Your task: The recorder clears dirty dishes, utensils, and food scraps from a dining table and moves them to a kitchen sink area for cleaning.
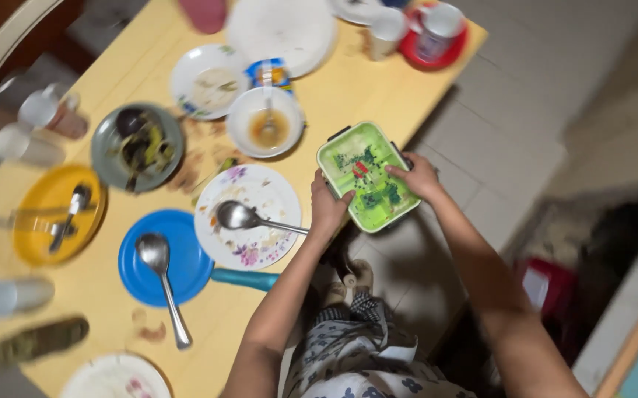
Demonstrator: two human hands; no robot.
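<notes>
A yellow bench [334,96] crowded with dirty dishes stands on a pale tiled floor [496,147]. At its edge, the left hand [328,208] and right hand [416,177] clasp a green lidded box [367,175] between them; each grip is closed on a side.

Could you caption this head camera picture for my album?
Both hands, left hand and right hand, grip a green lidded box at the edge of a yellow table of used dishes.

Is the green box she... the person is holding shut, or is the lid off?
Shut: the green lid sits flat across the box, with dark side clasps at its edges. Both hands grip it, left hand and right hand.
</notes>
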